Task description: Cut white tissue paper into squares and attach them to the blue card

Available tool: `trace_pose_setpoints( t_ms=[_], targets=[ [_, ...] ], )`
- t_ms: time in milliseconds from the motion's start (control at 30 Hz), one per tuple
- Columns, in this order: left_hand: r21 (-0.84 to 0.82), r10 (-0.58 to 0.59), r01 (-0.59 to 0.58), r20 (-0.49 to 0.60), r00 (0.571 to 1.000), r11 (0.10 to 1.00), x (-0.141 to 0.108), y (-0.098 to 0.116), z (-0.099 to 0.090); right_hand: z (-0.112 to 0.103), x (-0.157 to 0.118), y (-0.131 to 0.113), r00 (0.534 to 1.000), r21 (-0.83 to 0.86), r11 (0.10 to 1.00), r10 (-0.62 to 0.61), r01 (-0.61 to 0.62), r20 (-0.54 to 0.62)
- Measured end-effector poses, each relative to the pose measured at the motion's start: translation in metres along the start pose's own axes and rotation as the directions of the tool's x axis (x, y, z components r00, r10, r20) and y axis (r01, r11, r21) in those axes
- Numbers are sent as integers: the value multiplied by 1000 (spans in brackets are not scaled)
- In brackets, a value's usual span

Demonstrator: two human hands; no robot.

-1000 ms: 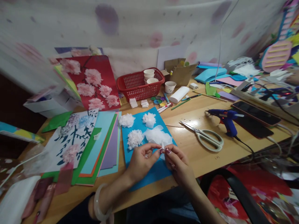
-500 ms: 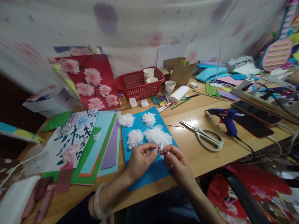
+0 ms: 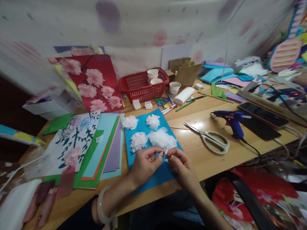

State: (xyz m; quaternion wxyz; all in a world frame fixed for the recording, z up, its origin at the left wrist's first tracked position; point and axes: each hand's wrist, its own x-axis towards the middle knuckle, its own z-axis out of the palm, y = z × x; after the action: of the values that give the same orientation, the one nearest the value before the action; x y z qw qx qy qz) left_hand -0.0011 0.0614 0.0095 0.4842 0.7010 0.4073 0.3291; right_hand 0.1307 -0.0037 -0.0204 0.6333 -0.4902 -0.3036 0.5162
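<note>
Both my hands meet over the lower part of a blue sheet [image 3: 153, 179] on the table. My left hand [image 3: 147, 164] pinches a small twisted bit of white tissue paper [image 3: 166, 150] between thumb and fingertips. Facing it, my right hand [image 3: 181, 163] pinches the same bit from the other side. Just beyond my fingertips lies a loose pile of white tissue paper [image 3: 161, 139]. Three crumpled white paper flowers, one of them a fluffy paper flower [image 3: 138, 141] near my left hand, rest on the blue sheet. My palms are mostly turned away from view.
Right of the sheet lie scissors [image 3: 211, 139], a blue glue gun [image 3: 231, 120] and phones [image 3: 263, 115]. Behind stands a red basket [image 3: 144, 92] with paper cups. Coloured paper sheets [image 3: 112, 153] and a red card with pink flowers [image 3: 107, 70] are on the left.
My fingertips have shifted slightly, and more of the white tissue shows standing up between them. Everything else stays in place.
</note>
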Motion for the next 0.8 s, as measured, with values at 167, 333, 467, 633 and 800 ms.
trace_pose_setpoints(
  t_ms=[167,333,467,633,800],
  targets=[
    [-2,-17,17,-14,1000,1000,1,-1,-1,-1,0,2,1000,9,1000,-7,7,30],
    [67,54,-53,-12,998,996,1,-1,-1,1,-2,-2,999,-64,998,-16,19,39],
    [80,57,-56,-3,998,995,0,-2,-1,2,-1,-3,1000,-43,999,-5,6,30],
    [-66,-55,54,-22,998,996,2,-2,-3,1,0,0,1000,-6,1000,5,-5,31],
    [-200,-142,139,-1,990,970,6,-3,-6,1,0,0,999,10,1000,11,-11,35]
  ],
)
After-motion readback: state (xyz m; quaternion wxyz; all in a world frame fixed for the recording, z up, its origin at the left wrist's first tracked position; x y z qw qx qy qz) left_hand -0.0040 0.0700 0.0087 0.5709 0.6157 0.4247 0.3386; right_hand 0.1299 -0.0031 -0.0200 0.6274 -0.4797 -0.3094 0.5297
